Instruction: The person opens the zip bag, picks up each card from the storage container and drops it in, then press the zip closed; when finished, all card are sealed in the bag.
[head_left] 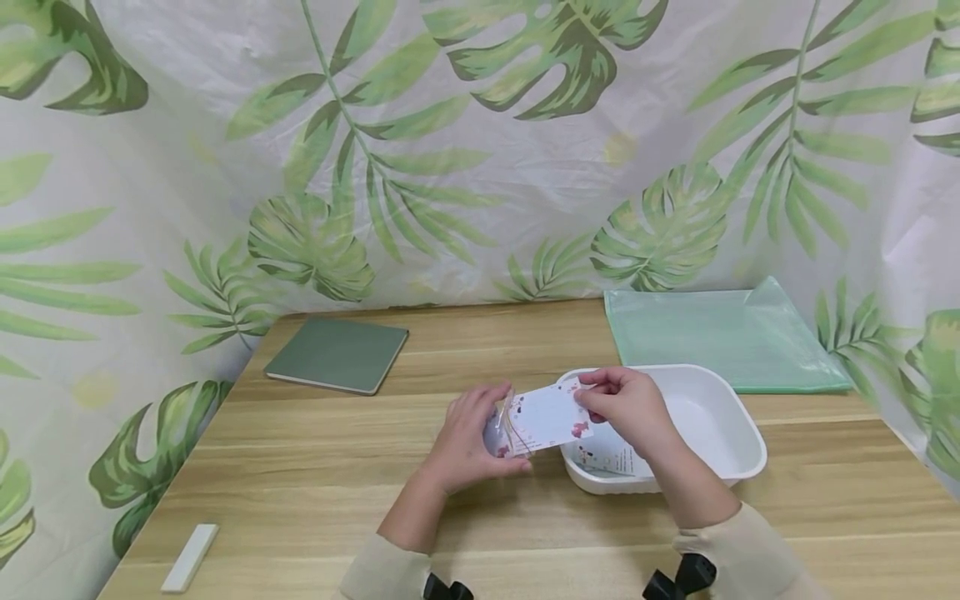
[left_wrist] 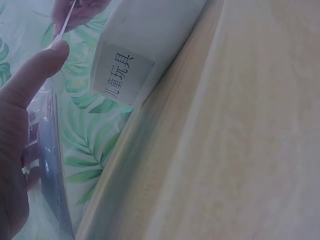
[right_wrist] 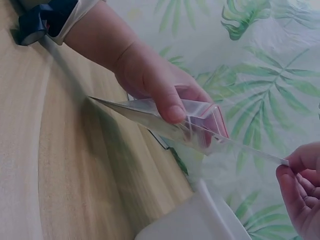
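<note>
My left hand grips a clear zip bag with a red strip along its mouth, the thumb on one face and fingers behind. From that mouth sticks a white card with small reddish and dark prints along its edges. My right hand pinches the card's far end between thumb and fingertips, above the left rim of a white plastic basin. Inside the basin, a similar printed card lies partly hidden behind my right wrist. How much of the held card sits within the bag is hard to see.
A dark green notebook lies at the table's back left. Behind the basin is a translucent green pouch. At the front left rests a small white bar. The basin's side carries a label with Chinese characters.
</note>
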